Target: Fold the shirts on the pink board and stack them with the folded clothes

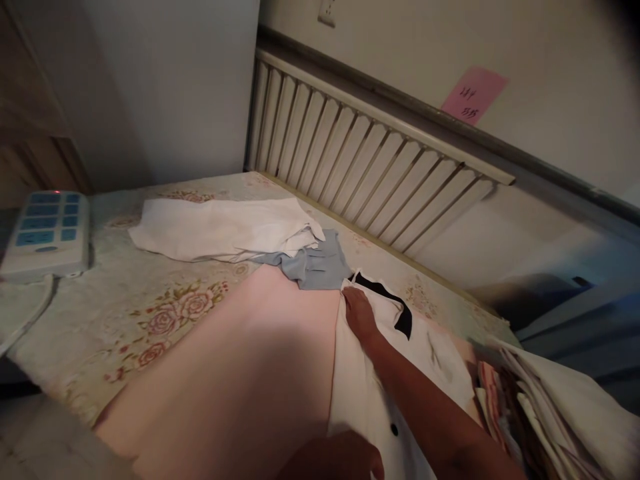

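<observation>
A white garment [357,393] with a black-trimmed collar [383,291] and a black button lies over the right part of a smooth pink sheet [240,360]. Near the collar, my right hand [359,312] pinches the garment's left edge, its forearm crossing over the cloth. At the bottom of the view my left hand [340,457] is curled over the lower part of the same edge; it is dark and partly cut off by the frame. Beyond the sheet's far end lie a grey-blue cloth [323,263] and a white cloth [215,227], which partly overlap.
A flowered tablecloth [180,313] covers the table. On the left sits a white power strip [50,233] with blue sockets and a cord. Folded fabrics [530,407] are stacked at the right. Behind the table runs a radiator [350,157], below a pink note [474,95] on the wall.
</observation>
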Tool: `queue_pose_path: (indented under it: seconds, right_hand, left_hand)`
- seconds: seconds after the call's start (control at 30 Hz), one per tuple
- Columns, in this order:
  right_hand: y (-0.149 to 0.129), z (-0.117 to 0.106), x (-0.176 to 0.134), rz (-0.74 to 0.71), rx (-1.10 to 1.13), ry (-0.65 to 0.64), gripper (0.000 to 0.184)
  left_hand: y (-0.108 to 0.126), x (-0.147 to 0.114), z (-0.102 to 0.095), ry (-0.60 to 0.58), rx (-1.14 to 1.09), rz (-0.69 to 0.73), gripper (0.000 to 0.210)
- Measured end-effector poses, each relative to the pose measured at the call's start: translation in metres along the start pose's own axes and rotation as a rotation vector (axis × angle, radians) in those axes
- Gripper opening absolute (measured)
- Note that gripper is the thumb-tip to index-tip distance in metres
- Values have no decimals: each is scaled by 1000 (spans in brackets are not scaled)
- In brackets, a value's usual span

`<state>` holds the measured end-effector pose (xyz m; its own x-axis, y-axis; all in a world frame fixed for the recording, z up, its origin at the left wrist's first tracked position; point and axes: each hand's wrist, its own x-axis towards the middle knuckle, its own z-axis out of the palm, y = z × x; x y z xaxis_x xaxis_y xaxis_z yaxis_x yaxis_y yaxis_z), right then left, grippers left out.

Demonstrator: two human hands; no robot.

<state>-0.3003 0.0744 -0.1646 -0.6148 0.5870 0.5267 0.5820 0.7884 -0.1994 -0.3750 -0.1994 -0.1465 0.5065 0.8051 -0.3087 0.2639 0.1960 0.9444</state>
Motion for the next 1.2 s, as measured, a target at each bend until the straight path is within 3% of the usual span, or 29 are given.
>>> queue_pose_path:
  seconds: [0.2, 0.43, 0.53, 0.67, 0.83, 1.0, 1.1, 1.2]
  right_hand:
    - [2, 2, -1, -13, -17, -1, 36]
    - [-1, -3, 2, -9, -3, -23, 35]
    - [-3, -18, 1, 2, 6, -16, 35]
    - [-13, -56, -15, 8, 18, 24, 39]
    - [-45, -101, -80, 124, 37, 83, 39]
    - [-86, -125, -172, 243, 30, 48, 39]
    - [-105, -136, -213, 258, 20, 25, 41]
    - [-116, -141, -237, 262, 17, 0, 42]
  left_hand:
    - [-1, -3, -1, 45, 71, -36, 39]
    - [-1, 14, 0, -39, 130, -47, 46]
    - [10, 16, -3, -139, 207, -69, 48]
    - [31, 7, -8, -172, 260, -89, 46]
    - [41, 1, -8, -260, 105, -161, 44]
    - [43, 0, -11, -267, 30, -152, 33]
    - [46, -3, -16, -197, 27, -69, 20]
    - [45, -3, -20, 1, 18, 31, 12]
